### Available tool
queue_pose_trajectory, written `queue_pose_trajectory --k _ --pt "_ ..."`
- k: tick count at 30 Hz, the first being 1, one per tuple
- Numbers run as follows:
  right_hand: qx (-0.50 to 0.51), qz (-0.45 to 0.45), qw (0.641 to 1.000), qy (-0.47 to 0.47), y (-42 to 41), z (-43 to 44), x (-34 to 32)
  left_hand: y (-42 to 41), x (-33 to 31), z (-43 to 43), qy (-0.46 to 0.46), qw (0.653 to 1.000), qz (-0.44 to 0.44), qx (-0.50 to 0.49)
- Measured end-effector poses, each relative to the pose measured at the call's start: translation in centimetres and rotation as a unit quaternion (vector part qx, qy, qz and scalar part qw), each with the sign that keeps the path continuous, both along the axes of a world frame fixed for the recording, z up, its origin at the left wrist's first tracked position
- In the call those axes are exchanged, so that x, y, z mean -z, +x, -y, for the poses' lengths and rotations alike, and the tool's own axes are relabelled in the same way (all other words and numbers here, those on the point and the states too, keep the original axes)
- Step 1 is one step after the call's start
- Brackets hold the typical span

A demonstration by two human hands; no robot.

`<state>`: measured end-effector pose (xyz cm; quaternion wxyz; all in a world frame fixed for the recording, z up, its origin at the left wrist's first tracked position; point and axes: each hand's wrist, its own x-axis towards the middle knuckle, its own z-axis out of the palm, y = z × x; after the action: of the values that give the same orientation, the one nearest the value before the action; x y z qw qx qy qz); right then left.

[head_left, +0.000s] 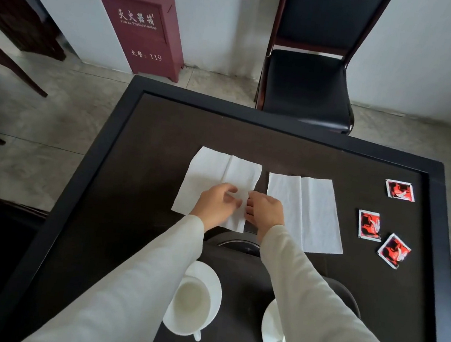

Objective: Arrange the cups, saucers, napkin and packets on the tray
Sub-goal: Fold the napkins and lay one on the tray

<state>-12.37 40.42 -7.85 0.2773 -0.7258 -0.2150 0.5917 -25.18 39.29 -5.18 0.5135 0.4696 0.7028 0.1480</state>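
Two white napkins lie flat side by side in the middle of the dark table: a left napkin point(212, 177) and a right napkin point(308, 210). My left hand point(215, 204) and my right hand point(265, 209) meet at the left napkin's near right edge, fingers curled onto the paper. Three red-and-black packets point(369, 225) point(394, 250) point(399, 190) lie apart at the right. Near me, a white cup point(191, 304) sits on a saucer point(214, 281). A second saucer point(273, 335) shows under my right sleeve. Both seem to rest on a dark round tray point(240, 244), mostly hidden by my arms.
The table has a raised black border point(282, 121). A black padded chair point(307, 87) stands at the far side. A red fire-extinguisher box point(143, 25) stands against the wall, and dark furniture point(7, 56) stands to the left on the tiled floor.
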Motion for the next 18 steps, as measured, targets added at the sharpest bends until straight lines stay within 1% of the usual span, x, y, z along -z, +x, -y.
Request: queue_pose_trajectory --k 4,6,11,14,18 --pt "-0.02 -0.023 0.999 -0.022 -0.4 -0.8 -0.2 0.0 1.0 -0.5 -0.013 0.998 0.036 -0.048" --pt "-0.034 -0.025 0.999 -0.017 -0.4 -1.1 -0.1 -0.1 1.3 -0.8 -0.018 0.995 0.055 -0.075" --pt "-0.064 -0.035 0.997 0.022 -1.3 -0.9 0.3 -0.8 2.1 -1.4 -0.019 0.985 0.098 -0.142" --pt "-0.043 -0.058 0.996 0.052 -1.9 -0.6 0.2 -1.3 2.0 -1.5 -0.018 0.975 0.129 -0.177" --pt "-0.04 -0.078 0.993 0.083 -2.6 -0.7 -0.2 -2.8 1.6 -1.7 -0.018 0.971 0.133 -0.2"
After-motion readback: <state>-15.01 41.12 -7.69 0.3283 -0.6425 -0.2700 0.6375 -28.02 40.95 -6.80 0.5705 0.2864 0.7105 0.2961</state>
